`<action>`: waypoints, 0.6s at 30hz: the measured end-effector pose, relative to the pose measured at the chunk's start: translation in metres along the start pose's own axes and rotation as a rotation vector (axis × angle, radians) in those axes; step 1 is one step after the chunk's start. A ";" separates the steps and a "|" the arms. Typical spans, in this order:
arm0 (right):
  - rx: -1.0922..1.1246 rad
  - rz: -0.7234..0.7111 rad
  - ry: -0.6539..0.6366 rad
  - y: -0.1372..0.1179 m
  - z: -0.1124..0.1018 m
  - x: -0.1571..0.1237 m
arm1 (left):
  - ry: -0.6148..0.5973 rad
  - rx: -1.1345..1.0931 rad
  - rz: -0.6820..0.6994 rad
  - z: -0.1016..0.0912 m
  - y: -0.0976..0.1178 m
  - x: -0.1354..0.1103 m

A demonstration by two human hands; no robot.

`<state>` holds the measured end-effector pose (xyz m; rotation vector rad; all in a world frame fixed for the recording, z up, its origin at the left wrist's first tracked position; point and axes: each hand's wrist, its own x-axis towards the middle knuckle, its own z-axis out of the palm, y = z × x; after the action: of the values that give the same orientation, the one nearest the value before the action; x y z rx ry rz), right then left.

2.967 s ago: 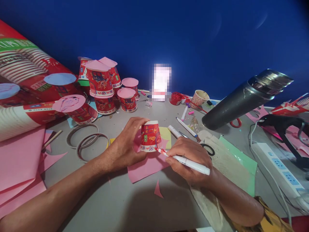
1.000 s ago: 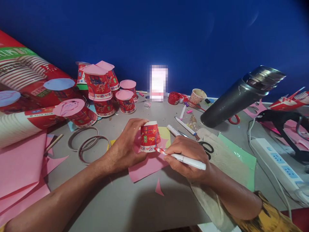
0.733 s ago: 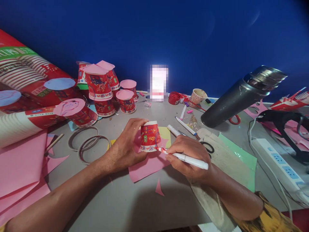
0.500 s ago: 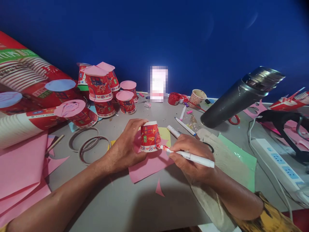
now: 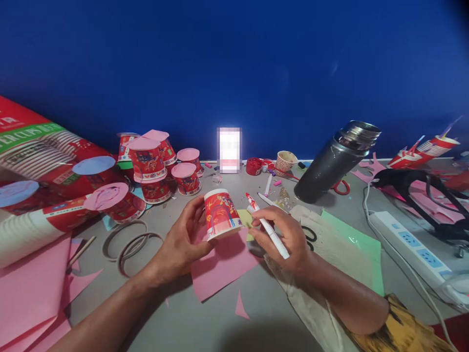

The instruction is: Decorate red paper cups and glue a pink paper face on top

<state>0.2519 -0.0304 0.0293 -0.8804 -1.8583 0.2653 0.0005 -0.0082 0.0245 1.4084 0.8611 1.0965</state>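
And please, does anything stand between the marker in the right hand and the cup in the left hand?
Nothing visible does: the marker in the right hand and the cup in the left hand are apart, and the yellow paper seen in the gap lies lower.

The left forearm (image 5: 110,303) slants up from the lower left, its hand (image 5: 183,239) curved in a firm grasp, with the thumb (image 5: 203,250) low and the fingers (image 5: 191,211) arched above it. The right forearm (image 5: 340,291) reaches in from the lower right; the right hand (image 5: 284,232) grips between thumb and bent forefinger (image 5: 264,215), well apart from the left.
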 end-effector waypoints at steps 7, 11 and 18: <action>0.045 -0.102 0.011 -0.006 0.002 0.003 | -0.095 -0.090 -0.029 0.005 -0.003 -0.003; 0.008 -0.131 -0.004 -0.007 0.002 0.004 | -0.126 -0.065 -0.045 0.005 -0.009 -0.004; -0.140 -0.240 -0.026 -0.009 0.003 0.001 | -0.117 0.177 -0.008 -0.002 -0.005 -0.007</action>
<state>0.2448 -0.0353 0.0333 -0.7404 -2.0039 -0.0020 -0.0030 -0.0138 0.0183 1.5980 0.8949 0.9396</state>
